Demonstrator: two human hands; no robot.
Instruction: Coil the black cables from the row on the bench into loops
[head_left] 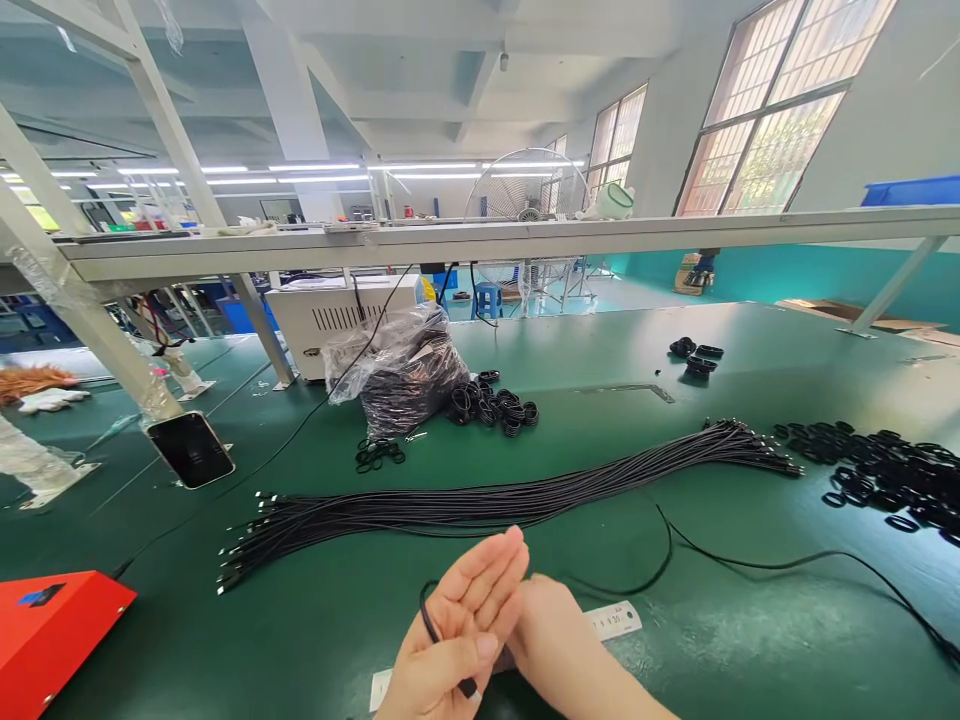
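Note:
My left hand (457,625) is palm up, its fingers stretched and its thumb pressed over a short black cable (429,615). The cable curves up beside the palm, and its dark end (468,688) shows below the thumb. Against it, on the right, rests my right hand (556,630), back towards me, its fingers hidden behind the left. Under both hands lies a steel ruler (616,620), partly covered. Just beyond them a long bundle of black cables (465,508) with metal-tipped ends stretches across the green table (300,640).
Black rings (892,475) are heaped at right, with another pile (495,402) by a plastic bag (416,375). A thin black cord (795,562) trails rightward. A phone (191,449) leans at left, near a red box (56,640). A shelf beam (480,238) crosses above.

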